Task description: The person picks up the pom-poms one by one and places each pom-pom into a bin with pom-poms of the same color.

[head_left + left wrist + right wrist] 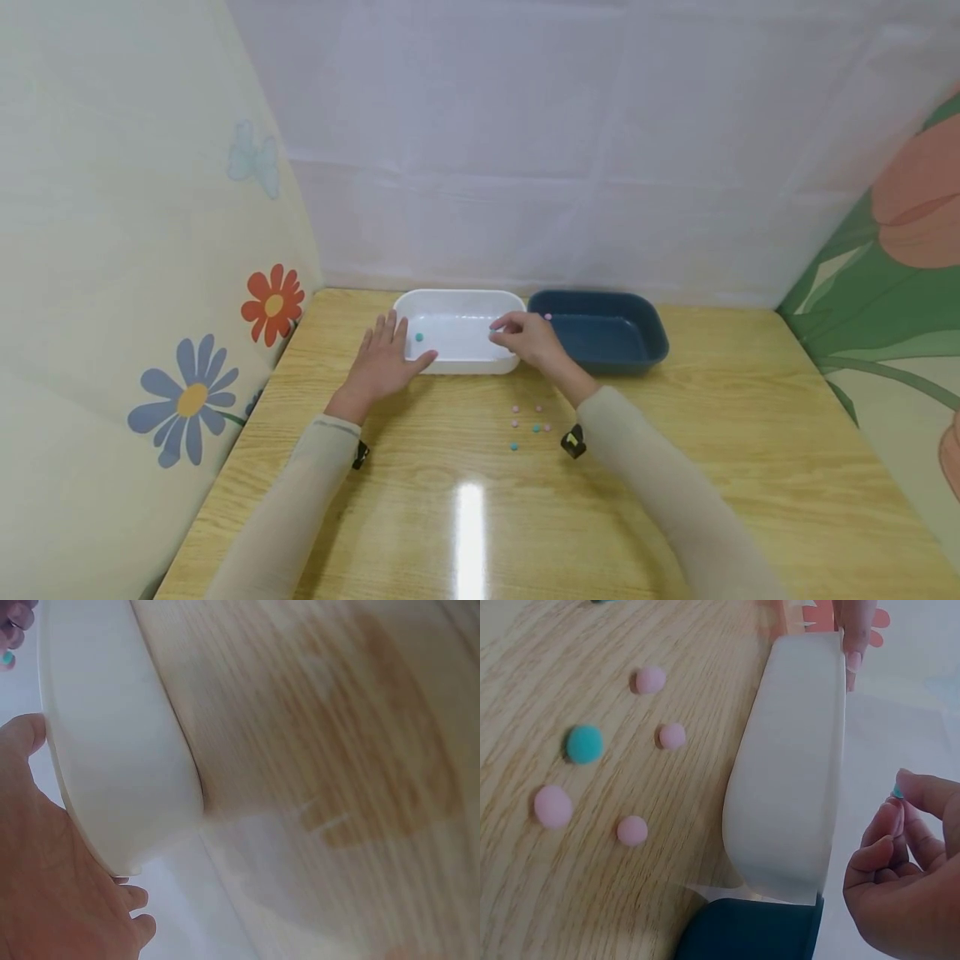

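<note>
While the left hand, fingers spread, touches the white tray at frame centre, the right hand pinches a teal ball above it; grip lightly and release low.

Small round teal ball: mostly covered by pinching right hand | white rectangular plastic basin: inside hidden, both wrist views | dark-blue plastic basin: cut by right-wrist bottom edge | left hand: cut by left-wrist frame edge | pale wood-grain table: blurred, left wrist view
</note>
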`<state>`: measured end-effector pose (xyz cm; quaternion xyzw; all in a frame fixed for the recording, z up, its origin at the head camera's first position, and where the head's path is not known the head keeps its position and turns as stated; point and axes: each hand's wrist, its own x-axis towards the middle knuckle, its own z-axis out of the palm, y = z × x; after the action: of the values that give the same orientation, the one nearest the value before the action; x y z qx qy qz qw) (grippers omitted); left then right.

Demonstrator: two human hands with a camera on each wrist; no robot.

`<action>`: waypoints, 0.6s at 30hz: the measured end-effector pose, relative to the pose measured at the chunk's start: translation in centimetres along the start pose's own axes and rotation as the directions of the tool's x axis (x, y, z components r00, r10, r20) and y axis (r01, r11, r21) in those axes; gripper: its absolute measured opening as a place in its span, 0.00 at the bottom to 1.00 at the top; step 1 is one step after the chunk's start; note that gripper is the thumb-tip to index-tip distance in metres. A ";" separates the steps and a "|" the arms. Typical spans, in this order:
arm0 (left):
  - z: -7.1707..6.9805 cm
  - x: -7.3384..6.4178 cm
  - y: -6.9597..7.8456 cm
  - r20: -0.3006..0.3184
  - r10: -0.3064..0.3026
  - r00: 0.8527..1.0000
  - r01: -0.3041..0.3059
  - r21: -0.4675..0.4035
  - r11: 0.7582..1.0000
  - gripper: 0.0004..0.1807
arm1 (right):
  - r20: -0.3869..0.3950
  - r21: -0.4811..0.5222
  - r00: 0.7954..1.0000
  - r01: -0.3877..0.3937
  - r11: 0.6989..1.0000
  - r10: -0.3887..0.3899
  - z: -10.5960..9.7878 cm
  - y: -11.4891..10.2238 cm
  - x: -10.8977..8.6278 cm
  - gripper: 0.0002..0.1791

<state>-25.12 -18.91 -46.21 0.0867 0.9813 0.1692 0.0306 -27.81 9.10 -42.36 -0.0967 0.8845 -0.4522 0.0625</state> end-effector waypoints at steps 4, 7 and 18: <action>0.0 0.0 -0.1 0.001 0.001 1.000 -0.001 -0.003 1.000 0.58 | 0.007 0.024 1.000 -0.029 0.999 0.029 0.2 -0.1 0.4 0.11; 0.0 0.0 -0.1 0.003 -0.002 1.000 0.002 0.002 1.000 0.58 | 0.007 0.017 0.999 -0.035 0.999 0.035 0.3 -0.1 0.6 0.11; -0.1 -0.1 0.1 0.005 -0.004 1.000 0.004 0.004 1.000 0.58 | -0.006 0.025 0.999 -0.049 0.998 0.049 0.6 -0.3 1.7 0.11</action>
<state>-25.02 -18.91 -46.08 0.0849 0.9818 0.1669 0.0331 -29.29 8.07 -42.57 -0.0727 0.8811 -0.4617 0.0717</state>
